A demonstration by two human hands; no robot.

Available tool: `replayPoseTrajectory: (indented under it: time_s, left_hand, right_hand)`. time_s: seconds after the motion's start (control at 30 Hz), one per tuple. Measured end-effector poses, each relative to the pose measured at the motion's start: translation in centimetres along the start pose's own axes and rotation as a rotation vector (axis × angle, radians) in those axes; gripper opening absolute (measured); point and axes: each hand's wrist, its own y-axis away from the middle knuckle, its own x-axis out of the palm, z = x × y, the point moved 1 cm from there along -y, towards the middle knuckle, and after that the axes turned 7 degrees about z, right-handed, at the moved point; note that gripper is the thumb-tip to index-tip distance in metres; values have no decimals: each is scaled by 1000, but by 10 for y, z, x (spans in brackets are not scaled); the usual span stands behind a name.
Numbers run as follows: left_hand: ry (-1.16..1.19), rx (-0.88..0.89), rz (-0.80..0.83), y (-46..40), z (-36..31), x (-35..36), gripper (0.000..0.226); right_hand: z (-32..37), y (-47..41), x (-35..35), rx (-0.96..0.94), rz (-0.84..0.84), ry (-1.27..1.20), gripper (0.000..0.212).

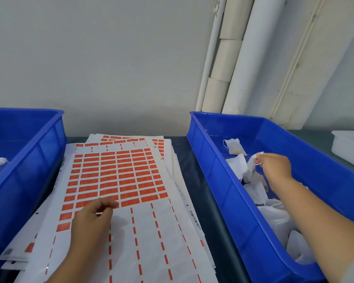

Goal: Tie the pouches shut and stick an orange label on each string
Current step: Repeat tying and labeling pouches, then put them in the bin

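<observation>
I can't read any text from here. The orange labels [114, 176] on the top label sheet [143, 227] carry faint print too blurred to make out. Along that sheet's right edge I see a small line of characters [179, 193] and a barcode [195, 219], both too small for me to read.

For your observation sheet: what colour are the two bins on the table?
Both bins are bright blue, seen clearly in the head view.
</observation>
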Motion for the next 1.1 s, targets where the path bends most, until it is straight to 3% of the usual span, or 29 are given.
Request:
replayPoseTrajectory:
  time_s: [0.13, 0.27, 0.37, 0.53, 0.6, 0.63, 0.7, 0.83, 1.0, 1.1]
  left_hand:
    - [14, 17, 13, -2, 2, 0, 21]
    - [32, 53, 16, -3, -3, -5, 25]
    - [65, 56, 7, -2, -6, -8, 29]
    - [93, 40, 25, -1, -10, -10, 25]
    - [143, 50, 27, -1, -12, -11, 24]
    - [176, 59, 32, 0, -13, -11, 24]
    - [234, 78, 74, 2, -13, -10, 25]
    - [249, 92, 329, 8, -13, -5, 37]
    - [282, 93, 390, 12, -16, -5, 33]
    - [348, 45, 383, 12, -18, -5, 25]
  right_hand:
    - [44, 41, -9, -161, -32, -329, 26]
    - [93, 108, -5, -452, 217, -506, 28]
    - [114, 159, 18, -418, 486, -655, 22]
    - [103, 209, 95, -198, 749, -465, 19]
    - [92, 212, 122, -94, 736, -276, 16]
    - [84, 212, 133, -133, 697, -173, 10]
    - [67, 219, 149, -308, 671, -46, 15]
    - [32, 229, 172, -548, 755, 57, 18]
    - [13, 232, 180, -1056, 379, 233, 28]
    - [6, 231, 182, -1195, 231, 195, 22]
